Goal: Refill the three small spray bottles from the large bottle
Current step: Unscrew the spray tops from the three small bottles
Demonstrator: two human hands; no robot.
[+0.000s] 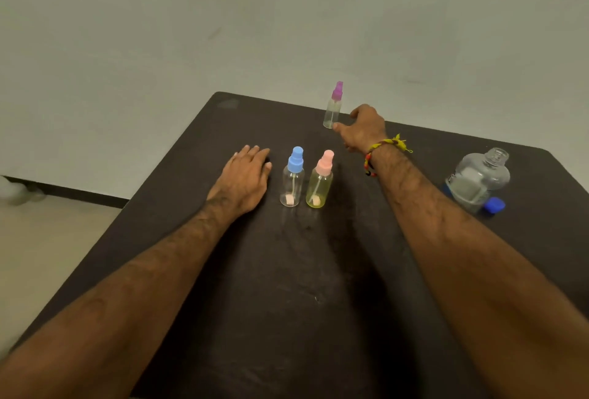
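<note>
Three small spray bottles stand upright on the dark table. The blue-capped bottle and the pink-capped bottle with yellowish contents stand side by side in the middle. The purple-capped bottle stands near the far edge. My right hand reaches toward it, fingers apart, thumb just beside its base, holding nothing. My left hand lies flat on the table left of the blue-capped bottle. The large clear bottle stands uncapped at the right, its blue cap lying at its foot.
The table's far edge runs just behind the purple-capped bottle. A pale wall stands behind the table. Floor shows at the left, past the table's left edge. A beaded bracelet circles my right wrist.
</note>
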